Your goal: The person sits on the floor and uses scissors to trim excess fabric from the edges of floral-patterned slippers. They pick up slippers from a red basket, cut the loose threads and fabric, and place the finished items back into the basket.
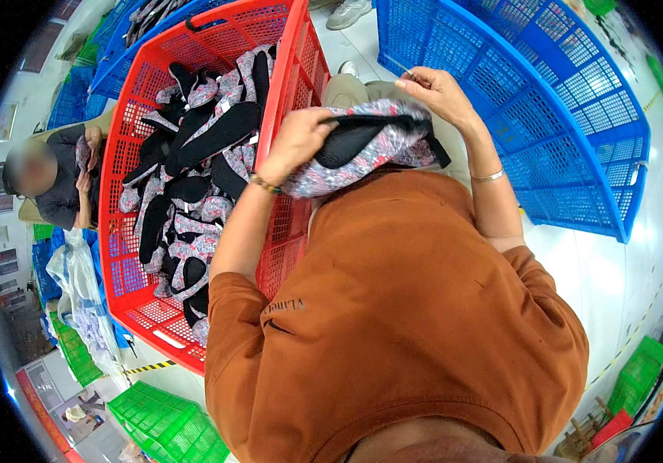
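My left hand (305,139) is closed on the edge of a floral cloth slipper (354,171) with a black inside, held over my lap. The slipper is grey and pink, slightly blurred, and a black strip hangs from its right end. Just above and to the right of it, my right hand (441,94) is pinched on a thin metallic tool (404,69); its exact kind is too small to tell. To my left, a heap of similar floral slippers with black soles (219,133) fills a red plastic crate (288,65).
A large blue mesh crate (493,100) stands at my right, with another behind it. Beyond the red crate sits another person (73,166) near blue crates. Green crates (165,420) lie at lower left, beside a white sack (84,285).
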Available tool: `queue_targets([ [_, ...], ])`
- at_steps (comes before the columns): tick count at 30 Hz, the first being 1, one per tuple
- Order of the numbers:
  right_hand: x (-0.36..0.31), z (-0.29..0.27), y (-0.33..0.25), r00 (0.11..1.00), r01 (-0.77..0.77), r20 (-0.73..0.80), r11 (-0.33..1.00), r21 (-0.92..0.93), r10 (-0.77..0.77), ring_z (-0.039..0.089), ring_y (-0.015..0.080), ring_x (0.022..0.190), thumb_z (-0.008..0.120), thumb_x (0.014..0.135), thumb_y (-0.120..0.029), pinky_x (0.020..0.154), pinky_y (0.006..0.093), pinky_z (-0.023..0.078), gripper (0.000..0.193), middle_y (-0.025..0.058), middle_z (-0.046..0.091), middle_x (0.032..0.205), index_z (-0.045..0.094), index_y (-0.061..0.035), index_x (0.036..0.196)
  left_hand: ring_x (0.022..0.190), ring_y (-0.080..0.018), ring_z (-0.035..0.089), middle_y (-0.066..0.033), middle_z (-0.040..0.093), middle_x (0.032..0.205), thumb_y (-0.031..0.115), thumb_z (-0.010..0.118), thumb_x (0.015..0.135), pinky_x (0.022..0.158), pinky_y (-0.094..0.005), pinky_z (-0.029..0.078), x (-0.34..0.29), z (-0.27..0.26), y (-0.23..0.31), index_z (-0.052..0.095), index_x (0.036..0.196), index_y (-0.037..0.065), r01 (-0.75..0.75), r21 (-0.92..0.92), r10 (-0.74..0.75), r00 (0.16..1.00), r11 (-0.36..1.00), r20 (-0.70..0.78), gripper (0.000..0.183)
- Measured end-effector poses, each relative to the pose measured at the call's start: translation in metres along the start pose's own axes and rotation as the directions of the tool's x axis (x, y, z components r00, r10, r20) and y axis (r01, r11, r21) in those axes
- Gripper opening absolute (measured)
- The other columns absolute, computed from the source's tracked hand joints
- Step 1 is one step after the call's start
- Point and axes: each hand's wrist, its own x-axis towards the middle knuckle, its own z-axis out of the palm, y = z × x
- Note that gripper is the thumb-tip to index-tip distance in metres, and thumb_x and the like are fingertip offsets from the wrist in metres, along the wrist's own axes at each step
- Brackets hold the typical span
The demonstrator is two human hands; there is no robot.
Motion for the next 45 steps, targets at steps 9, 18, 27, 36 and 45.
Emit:
queue_targets([
  [9, -0.005, 0.005, -0.038, 0.99, -0.025, 0.136, 0.939, 0.344, -0.024, 0.051, 0.0093, 0.083, 0.069, 0.07, -0.029, 0.076, 0.0226, 0.042, 0.05, 0.0035, 0.057, 0.092, 0.056, 0.0021, 0.107, 0.066, -0.0048, 0.052, 0.0025, 0.059, 0.076, 0.005, 0.059, 0.08, 0.061, -0.0198, 0.043, -0.015, -0.032, 0.003, 0.061, 0.088, -0.001, 0.258, -0.512, -0.295, 0.955, 0.819, 0.01, 0.01],
  [18, -0.002, 0.026, -0.053, 1.0, -0.011, 0.01, 0.965, 0.262, 0.009, 0.051, 0.0099, 0.066, 0.065, 0.078, -0.032, 0.058, 0.0251, 0.042, 0.038, 0.0036, 0.059, 0.073, 0.061, 0.0033, 0.091, 0.081, -0.0294, 0.057, -0.0152, 0.058, 0.087, 0.014, 0.065, 0.072, 0.073, -0.0344, 0.045, -0.02, -0.007, 0.061, 0.058, 0.095, -0.002, -0.165, 0.074, 0.181, 0.893, 0.984, -0.412, 0.029],
  [27, -0.002, 0.025, -0.06, 0.992, 0.102, 0.04, 0.96, 0.262, -0.117, 0.049, 0.0081, 0.077, 0.055, 0.087, -0.028, 0.069, 0.0221, 0.041, 0.034, 0.0021, 0.058, 0.085, 0.058, 0.0025, 0.103, 0.096, -0.0189, 0.056, -0.0067, 0.062, 0.097, 0.02, 0.054, 0.087, 0.093, -0.0367, 0.041, -0.009, 0.001, 0.06, 0.054, 0.108, 0.004, 0.15, -0.838, -0.19, 0.939, -0.525, 0.288, 0.026],
  [36, -0.009, 0.024, -0.074, 0.898, 0.248, -0.358, 0.967, -0.065, -0.255, 0.054, 0.0305, 0.063, 0.054, 0.083, -0.029, 0.057, 0.0336, 0.042, 0.03, 0.0153, 0.055, 0.07, 0.058, 0.0008, 0.082, 0.108, -0.0225, 0.048, -0.0112, 0.052, 0.116, 0.025, 0.045, 0.091, 0.097, -0.0375, 0.034, -0.018, -0.004, 0.088, 0.046, 0.117, 0.004, -0.054, -0.918, -0.335, 0.938, -0.392, 0.088, 0.034],
  [45, -0.029, 0.014, -0.101, 0.868, 0.474, -0.022, 0.839, -0.268, -0.497, 0.05, 0.0277, 0.057, 0.064, 0.076, -0.022, 0.054, 0.0321, 0.041, 0.023, 0.0123, 0.051, 0.066, 0.056, -0.0002, 0.075, 0.104, -0.0216, 0.048, -0.0107, 0.054, 0.112, 0.031, 0.038, 0.093, 0.095, -0.0362, 0.034, -0.028, -0.022, 0.102, 0.051, 0.11, 0.003, -0.248, -0.95, -0.261, 0.946, -0.191, -0.194, 0.035],
])
